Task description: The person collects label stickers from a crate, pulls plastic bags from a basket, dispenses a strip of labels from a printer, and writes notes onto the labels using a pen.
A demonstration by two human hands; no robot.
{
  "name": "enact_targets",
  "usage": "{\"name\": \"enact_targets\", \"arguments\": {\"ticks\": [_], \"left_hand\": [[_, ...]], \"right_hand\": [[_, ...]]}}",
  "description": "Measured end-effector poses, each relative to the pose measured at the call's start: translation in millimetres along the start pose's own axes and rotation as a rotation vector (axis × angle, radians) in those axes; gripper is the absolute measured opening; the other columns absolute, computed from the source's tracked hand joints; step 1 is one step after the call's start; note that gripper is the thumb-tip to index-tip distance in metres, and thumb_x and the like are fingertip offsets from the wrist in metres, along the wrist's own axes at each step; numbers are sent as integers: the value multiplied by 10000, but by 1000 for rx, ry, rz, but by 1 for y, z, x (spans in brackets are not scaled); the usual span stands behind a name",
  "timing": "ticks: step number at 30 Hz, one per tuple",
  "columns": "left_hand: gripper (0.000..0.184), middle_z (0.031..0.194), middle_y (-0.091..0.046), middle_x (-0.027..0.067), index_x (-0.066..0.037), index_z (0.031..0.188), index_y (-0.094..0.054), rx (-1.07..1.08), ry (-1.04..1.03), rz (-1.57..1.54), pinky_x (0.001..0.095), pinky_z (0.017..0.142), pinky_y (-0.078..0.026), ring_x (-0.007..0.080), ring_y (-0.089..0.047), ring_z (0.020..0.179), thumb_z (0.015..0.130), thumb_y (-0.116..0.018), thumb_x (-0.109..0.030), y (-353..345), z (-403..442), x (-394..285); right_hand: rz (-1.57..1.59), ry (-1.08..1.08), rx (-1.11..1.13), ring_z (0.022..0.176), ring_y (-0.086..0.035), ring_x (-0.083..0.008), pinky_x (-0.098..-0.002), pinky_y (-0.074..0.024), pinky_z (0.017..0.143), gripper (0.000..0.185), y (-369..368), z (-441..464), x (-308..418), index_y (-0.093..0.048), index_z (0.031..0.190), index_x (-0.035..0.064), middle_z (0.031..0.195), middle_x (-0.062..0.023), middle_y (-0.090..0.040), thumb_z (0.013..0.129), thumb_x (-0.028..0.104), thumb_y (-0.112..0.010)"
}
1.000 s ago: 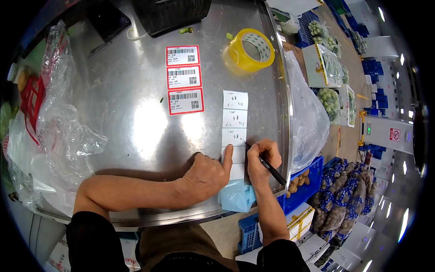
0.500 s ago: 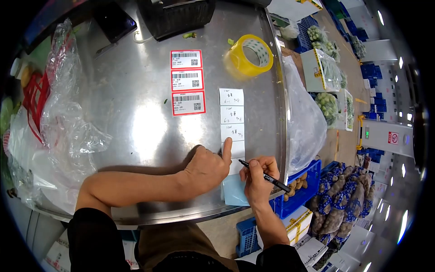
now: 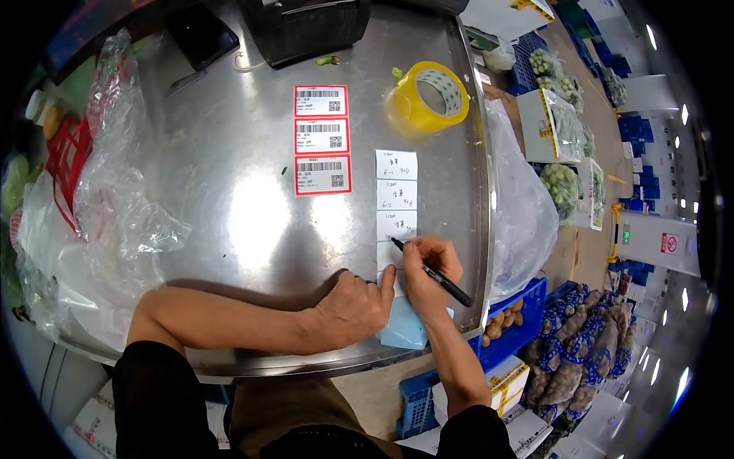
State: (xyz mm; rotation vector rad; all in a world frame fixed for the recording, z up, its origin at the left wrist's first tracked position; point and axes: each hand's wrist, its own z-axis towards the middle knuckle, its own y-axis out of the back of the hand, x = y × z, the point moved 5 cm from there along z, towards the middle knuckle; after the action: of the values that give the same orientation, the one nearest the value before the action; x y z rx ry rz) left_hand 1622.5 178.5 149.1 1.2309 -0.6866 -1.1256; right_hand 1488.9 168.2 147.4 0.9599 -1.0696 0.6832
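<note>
My right hand (image 3: 430, 268) is closed around a black marker pen (image 3: 440, 278), its tip just above a strip of white labels (image 3: 396, 195). The upper labels carry handwriting; the part under the pen tip looks mostly blank. My left hand (image 3: 354, 308) rests beside the strip's lower part, index finger stretched onto it and the other fingers curled in, holding nothing I can see. Light blue backing paper (image 3: 404, 325) extends from the strip's lower end, partly behind my right hand. Three red-bordered barcode labels (image 3: 323, 139) lie on the metal table (image 3: 260, 153), left of the strip.
A yellow tape roll (image 3: 430, 98) lies above the strip. At the table's far edge are a black device (image 3: 306, 30) and a dark phone-like slab (image 3: 202, 37). Clear plastic bags (image 3: 115, 183) lie left. A blue crate (image 3: 508, 321) of potato-like produce stands beyond the right edge.
My right hand has moved the marker up to the strip, its tip now near the third written label's lower edge. My left index finger has slid down the strip.
</note>
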Motion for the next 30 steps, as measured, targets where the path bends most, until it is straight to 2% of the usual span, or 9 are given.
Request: {"name": "enact_targets", "arguments": {"ticks": [4,10,13,16,30], "left_hand": [[439,476,-487,-7,82,1122,-637,11,8,18,292,425,-324,114,-470,413,730,-587,-109,1,0,0],[433,489,-509,6,102,1116,-628,23,11,-2,309,429,-331,130,-480,415,742,-572,-108,-1,-1,-1],[434,495,-519,14,111,1113,-623,26,15,-17,322,429,-335,137,-485,417,746,-568,-113,-1,-1,-1],[440,498,-524,20,114,1116,-619,33,24,-31,331,432,-341,143,-490,419,746,-567,-119,-1,-1,0],[425,493,-520,26,102,1136,-618,74,-9,-44,312,426,-335,135,-491,421,755,-569,-81,0,0,0]], "right_hand": [[-118,142,-20,500,-458,-38,-202,-379,453,186,-4,1,0,-510,778,38,625,-26,-563,774,-51,-673],[-202,146,-41,489,-451,-42,-213,-369,443,185,-9,3,1,-522,743,45,597,-28,-541,768,-53,-677],[-207,149,0,491,-450,-43,-211,-369,446,183,-10,3,6,-523,745,44,599,-24,-544,768,-52,-678],[-244,79,48,571,-497,-79,-229,-437,546,188,-8,2,5,-483,781,33,682,-54,-599,783,-48,-652],[-210,51,14,623,-503,-81,-229,-432,582,184,-5,0,1,-467,790,38,710,-50,-592,812,-55,-624]]}}
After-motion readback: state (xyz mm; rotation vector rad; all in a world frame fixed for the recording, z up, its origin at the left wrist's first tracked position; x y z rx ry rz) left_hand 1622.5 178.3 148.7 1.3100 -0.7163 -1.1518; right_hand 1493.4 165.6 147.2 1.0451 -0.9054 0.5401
